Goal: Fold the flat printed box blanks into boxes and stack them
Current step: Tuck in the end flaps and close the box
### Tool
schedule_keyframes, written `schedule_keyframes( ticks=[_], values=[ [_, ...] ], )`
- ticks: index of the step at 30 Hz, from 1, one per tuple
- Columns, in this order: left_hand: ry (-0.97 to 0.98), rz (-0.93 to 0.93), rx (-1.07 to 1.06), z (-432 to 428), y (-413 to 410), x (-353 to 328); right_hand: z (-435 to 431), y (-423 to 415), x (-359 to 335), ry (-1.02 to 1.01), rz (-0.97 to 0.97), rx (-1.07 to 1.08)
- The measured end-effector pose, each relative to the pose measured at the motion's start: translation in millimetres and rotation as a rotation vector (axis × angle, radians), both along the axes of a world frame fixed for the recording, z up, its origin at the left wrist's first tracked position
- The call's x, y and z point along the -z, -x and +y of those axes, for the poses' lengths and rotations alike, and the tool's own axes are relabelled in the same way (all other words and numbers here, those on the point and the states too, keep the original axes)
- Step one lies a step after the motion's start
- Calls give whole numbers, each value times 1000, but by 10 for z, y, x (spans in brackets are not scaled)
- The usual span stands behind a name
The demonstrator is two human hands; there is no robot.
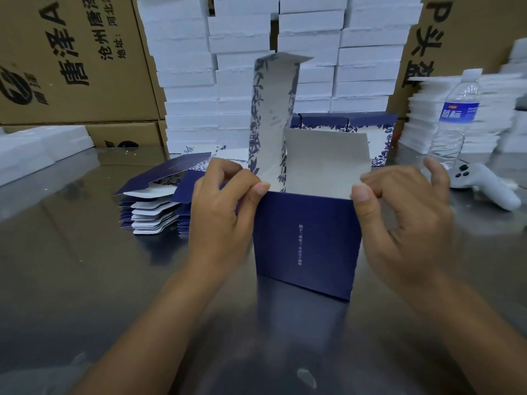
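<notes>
A dark blue printed box (306, 243) stands upright on the metal table (85, 266), its top open, with a tall lid flap and a white inner flap sticking up. My left hand (225, 209) pinches the box's upper left corner. My right hand (402, 220) pinches its upper right corner, thumb on the front panel. A pile of flat blue and white blanks (159, 203) lies to the left of the box. Folded blue boxes (342, 124) stand behind it.
White foam trays (242, 67) are stacked high at the back, with more at the right (456, 115) and left (37, 149). Brown cartons (71, 58) flank them. A water bottle (456, 118) and a white controller (484, 186) sit at the right.
</notes>
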State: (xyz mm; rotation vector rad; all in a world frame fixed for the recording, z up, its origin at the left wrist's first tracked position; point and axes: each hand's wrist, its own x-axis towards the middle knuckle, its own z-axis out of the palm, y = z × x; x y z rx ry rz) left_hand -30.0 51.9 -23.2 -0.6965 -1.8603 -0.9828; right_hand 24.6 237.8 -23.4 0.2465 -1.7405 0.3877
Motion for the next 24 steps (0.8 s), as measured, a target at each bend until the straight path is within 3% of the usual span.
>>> schedule_keyframes(
  ticks=[11, 17, 20, 24],
  values=[
    [60, 106, -72, -71, 51, -7, -24, 16, -2, -66, 16, -3],
    [-21, -25, -16, -53, 41, -3, -64, -43, -12, -85, 60, -103],
    [-186, -176, 68, -35, 11, -6, -56, -87, -63, 51, 51, -211],
    [-439, -373, 204, -22, -17, -62, -6, -57, -126, 484, -50, -310]
  ],
)
